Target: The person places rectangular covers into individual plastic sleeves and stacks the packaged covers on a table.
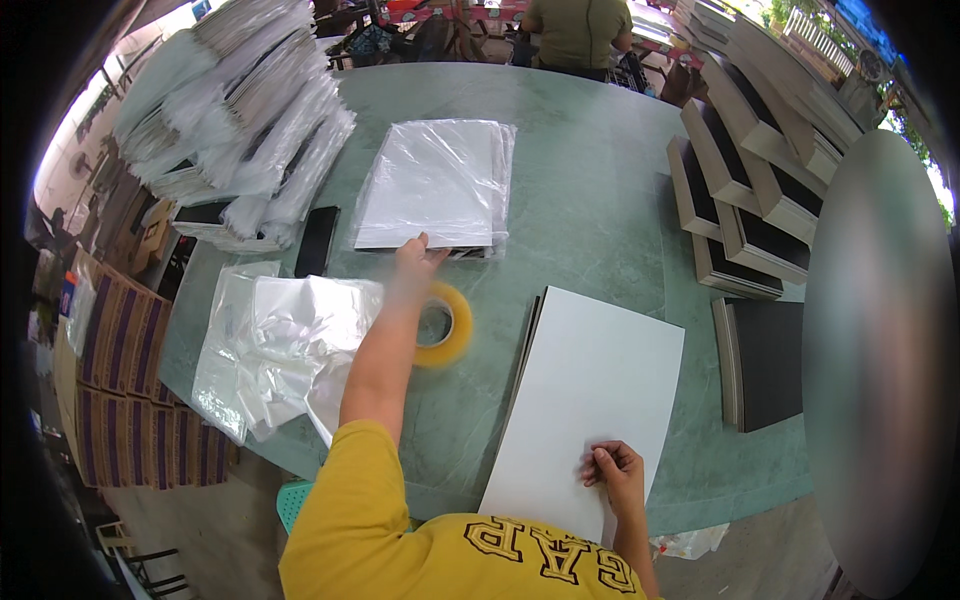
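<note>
My left hand [421,256] reaches far across the table to the near edge of a flat pack of white sheets in a clear plastic bag [430,185]. Its thumb appears to lie over that edge, with the other fingers lower against it. Close to my body, my right hand [615,470] hovers over or rests on a large white board [595,385] atop a short stack. Its fingers are curled in, and nothing shows between them. Beside my left forearm lie a roll of yellowish clear tape [457,325] and a loose heap of clear plastic bags [300,335].
A tall pile of bagged packs [240,110] stands at the far left, near a black phone [317,241]. Thick black-and-white board stacks [745,200] rise on the right above a dark stack [765,365]. Cartons [125,340] sit left of the green table [590,160]. Another person [577,35] is beyond.
</note>
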`<state>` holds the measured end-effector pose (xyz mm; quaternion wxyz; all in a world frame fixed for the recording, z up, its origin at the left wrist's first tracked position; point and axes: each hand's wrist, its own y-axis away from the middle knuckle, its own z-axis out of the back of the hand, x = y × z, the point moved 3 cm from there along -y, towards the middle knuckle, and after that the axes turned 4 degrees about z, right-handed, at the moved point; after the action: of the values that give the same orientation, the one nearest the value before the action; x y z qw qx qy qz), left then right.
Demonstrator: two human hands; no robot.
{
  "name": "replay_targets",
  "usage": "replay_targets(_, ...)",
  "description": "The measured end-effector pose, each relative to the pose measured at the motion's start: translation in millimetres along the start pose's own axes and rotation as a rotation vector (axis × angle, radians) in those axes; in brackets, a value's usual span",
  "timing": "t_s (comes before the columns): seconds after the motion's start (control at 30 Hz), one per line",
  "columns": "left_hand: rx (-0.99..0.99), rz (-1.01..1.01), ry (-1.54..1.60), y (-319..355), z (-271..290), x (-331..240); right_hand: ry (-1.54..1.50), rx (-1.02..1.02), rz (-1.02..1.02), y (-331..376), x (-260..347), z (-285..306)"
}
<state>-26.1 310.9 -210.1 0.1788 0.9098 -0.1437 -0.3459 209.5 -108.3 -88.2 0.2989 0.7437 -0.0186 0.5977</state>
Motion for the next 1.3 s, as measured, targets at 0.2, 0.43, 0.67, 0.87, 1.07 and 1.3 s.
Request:
replay_targets(0.2, -0.300, 0.079, -0.216, 10, -7, -19, -0.025, -0.013, 0.015, -2, 4, 0)
replay_targets(0.43, -0.181, 0.216, -0.283, 40, 6, -63, -0.023, -0.008, 0.040, 1, -5, -1)
replay_targets(0.67, -0.110, -0.516, -1.754, 224, 12, -167, 0.021, 0.032, 0.087, 1, -9, 1)
replay_targets(0.87, -0.113, -1.087, -2.180, 285, 45, -124, 0.070, 0.070, 0.116, 1, -9, -2)
replay_targets(1.07, -0.357, -1.012, -1.761, 272, 46, -151, 0.046, 0.081, 0.129, 3, -13, 1)
replay_targets(1.3, -0.355, -1.041, -1.155, 301, 27, -173, 0.156, 0.139, 0.169, 15, -4, -5)
